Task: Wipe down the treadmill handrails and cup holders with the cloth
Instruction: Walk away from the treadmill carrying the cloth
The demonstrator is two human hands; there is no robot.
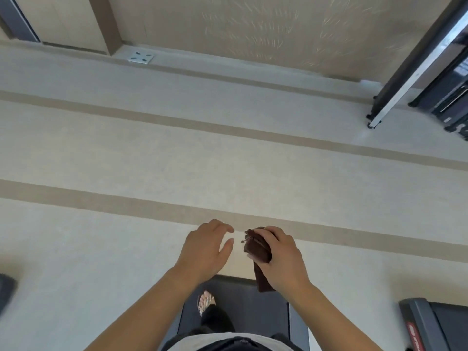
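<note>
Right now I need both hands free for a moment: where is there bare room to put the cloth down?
The floor ahead is bare between the two tan stripes. Nearer, the dark treadmill belt is free right of the foot. The far right is crowded by folded equipment. The right hand holds the cloth.

Pale floor [126,153] with tan stripes; dark treadmill deck [253,307] on it; sandalled foot [205,301] on deck.

Even, soft daylight; faint shadows; wide-angle bending at edges; slight overall blur, glare patch far right.
</note>
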